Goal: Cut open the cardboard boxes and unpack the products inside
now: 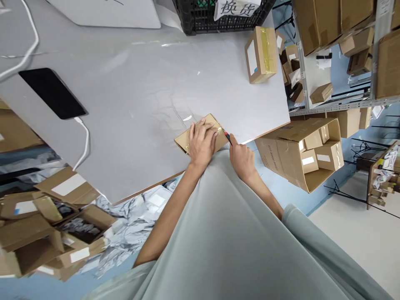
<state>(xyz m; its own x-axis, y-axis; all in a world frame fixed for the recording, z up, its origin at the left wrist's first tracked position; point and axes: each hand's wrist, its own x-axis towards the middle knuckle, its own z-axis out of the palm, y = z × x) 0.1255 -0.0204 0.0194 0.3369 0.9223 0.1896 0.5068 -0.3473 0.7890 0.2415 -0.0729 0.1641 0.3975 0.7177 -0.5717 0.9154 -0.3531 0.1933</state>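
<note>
A small cardboard box (pixel 181 139) lies at the front edge of the grey table (pixel 131 104), with tape glinting on it. My left hand (pixel 202 143) rests flat over the top of this box, fingers stretched out. At the box's right edge, my right hand (pixel 242 158) is closed round the handle of a utility knife (pixel 229 137), black with a red part. The knife's tip meets the box edge; how deep its blade goes cannot be made out.
A black phone (pixel 53 93) on a white cable lies left. A taped box (pixel 261 55) and black crate (pixel 200 21) stand at the back. Right of the table is a large carton (pixel 303 152) of smaller boxes; opened boxes (pixel 56 225) pile up lower left.
</note>
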